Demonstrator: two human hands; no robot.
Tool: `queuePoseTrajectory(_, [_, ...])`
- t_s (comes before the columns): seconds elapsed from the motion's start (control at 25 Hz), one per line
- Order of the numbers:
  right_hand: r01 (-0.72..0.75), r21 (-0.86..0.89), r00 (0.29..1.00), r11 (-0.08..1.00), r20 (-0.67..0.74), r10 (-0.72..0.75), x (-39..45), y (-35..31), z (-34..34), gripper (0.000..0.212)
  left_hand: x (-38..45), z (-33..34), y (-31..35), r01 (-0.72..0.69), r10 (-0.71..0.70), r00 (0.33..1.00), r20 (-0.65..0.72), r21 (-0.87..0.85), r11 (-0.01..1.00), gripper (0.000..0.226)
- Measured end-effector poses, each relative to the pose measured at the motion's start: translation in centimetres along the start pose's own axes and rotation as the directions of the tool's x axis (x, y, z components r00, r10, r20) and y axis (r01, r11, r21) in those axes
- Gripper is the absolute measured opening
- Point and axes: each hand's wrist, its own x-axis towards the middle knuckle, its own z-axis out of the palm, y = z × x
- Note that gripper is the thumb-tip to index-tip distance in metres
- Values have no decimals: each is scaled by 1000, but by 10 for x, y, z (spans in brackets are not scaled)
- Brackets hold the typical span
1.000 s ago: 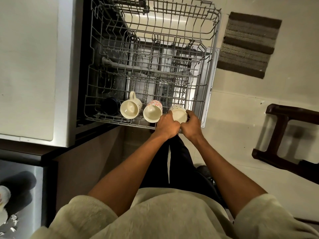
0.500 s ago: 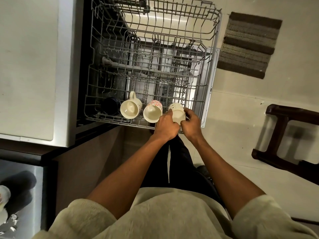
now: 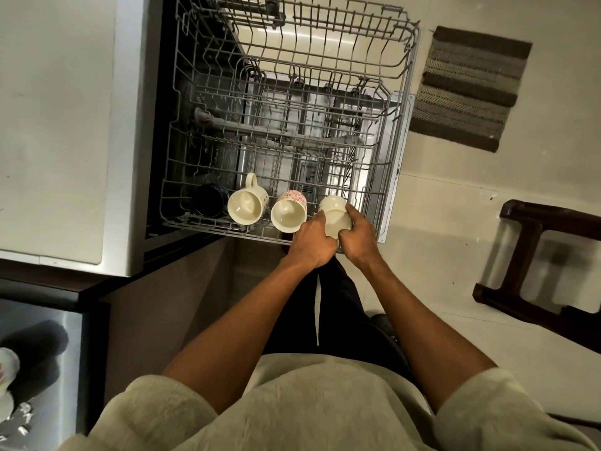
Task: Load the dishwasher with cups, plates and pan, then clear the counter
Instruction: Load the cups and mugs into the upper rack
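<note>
Both hands are grasping one white cup (image 3: 335, 216) at the near right corner of the pulled-out dishwasher rack (image 3: 395, 131). Curling its fingers against the cup's left side, the left hand (image 3: 313, 240) is holding it from the near left, while the right hand (image 3: 359, 234) is wrapping round its right side with the thumb lying over the top. The cup is sitting tilted among the rack's near wires, its pale underside facing up; whether it is resting on the wires or being carried by the hands cannot be told.

Three more cups are lying in the same near row. Just beside the held cup, to its left, a cup with a red pattern (image 3: 289, 211) is showing its open mouth. Left of that, a cream mug (image 3: 247, 203) is pointing its handle to the far side. At the left end a dark cup (image 3: 209, 200) is sitting in shadow.

On the floor to the right, a striped mat (image 3: 471, 89) is lying far off and a dark wooden stool (image 3: 546, 265) is standing nearer.
</note>
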Motion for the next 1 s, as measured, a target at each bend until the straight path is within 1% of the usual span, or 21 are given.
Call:
queuePoseTrajectory(0.16, [44,-58,998,997,53,-41,-1,-3,-7,63,4,-2,-1,-26,26,999,37,16,1000,63])
queuePoseTrajectory(0.24, [75,-115,996,991,46,-70,-2,-8,-7,57,2,-5,-1,-24,24,999,29,-13,1000,58])
queuePoseTrajectory(0.32, [119,-214,992,970,-25,-127,-2,-12,-2,61,-3,-9,-3,-34,26,997,-71,-114,993,52])
queuePoseTrajectory(0.4, [138,-276,984,951,-75,-164,-2,-22,6,62,-6,-19,-7,-89,33,962,-271,-197,976,52])
queuePoseTrajectory(0.44, [166,-286,978,944,-79,-195,-1,-31,10,60,-8,-27,-8,-112,25,931,-363,-222,969,52])
queuePoseTrajectory(0.48, [202,-280,972,938,-58,-226,0,-41,13,59,-8,-36,-9,-117,0,906,-423,-250,961,51])
queuePoseTrajectory(0.52, [223,-249,972,943,-10,-233,2,-52,16,57,-8,-46,-9,-89,-41,898,-437,-273,958,52])
queuePoseTrajectory(0.56, [214,-216,977,953,45,-209,6,-61,20,53,-6,-55,-11,-41,-83,906,-415,-281,959,52])
queuePoseTrajectory(0.6, [193,-207,979,959,108,-174,10,-69,23,48,0,-62,-14,19,-118,925,-362,-266,964,50])
queuePoseTrajectory(0.68, [130,-263,980,956,180,-84,20,-84,34,34,12,-73,-22,142,-185,959,-215,-200,970,39])
queuePoseTrajectory(0.76, [61,-330,974,942,225,15,32,-90,43,17,21,-79,-25,203,-219,971,-94,-153,967,37])
queuePoseTrajectory(0.84, [-9,-320,954,948,281,103,41,-91,51,25,27,-81,-24,229,-237,971,-23,-175,958,40])
queuePoseTrajectory(0.88, [-62,-272,945,960,293,144,43,-92,54,29,28,-82,-23,255,-260,966,8,-221,941,42])
queuePoseTrajectory(1.0, [-186,-158,942,970,252,222,46,-90,62,44,28,-82,-25,331,-330,942,65,-354,874,44])
